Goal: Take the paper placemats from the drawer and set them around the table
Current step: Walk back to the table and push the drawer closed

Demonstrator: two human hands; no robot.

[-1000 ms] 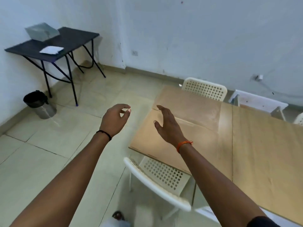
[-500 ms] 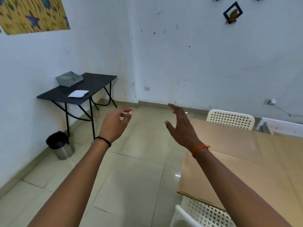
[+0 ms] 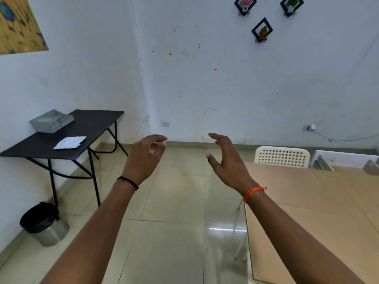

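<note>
Brown paper placemats lie flat on the table, to the right of the right hand and under its forearm; sheets overlap, count unclear. Both hands raised in mid-air over the tiled floor, holding nothing. Left hand has fingers loosely curled, thumb and fingertips near each other but pinching nothing; black thread band on its wrist. Right hand is released, fingers spread and slightly bent, palm facing left; orange thread band on its wrist. White perforated chair just right of the right hand, at the table's far edge. Far left of the left hand: black folding table against the wall, with a grey drawer unit and a white paper on top. Lined metal bin below it, left of the left forearm. Three small framed pieces on the wall above the hands.
</note>
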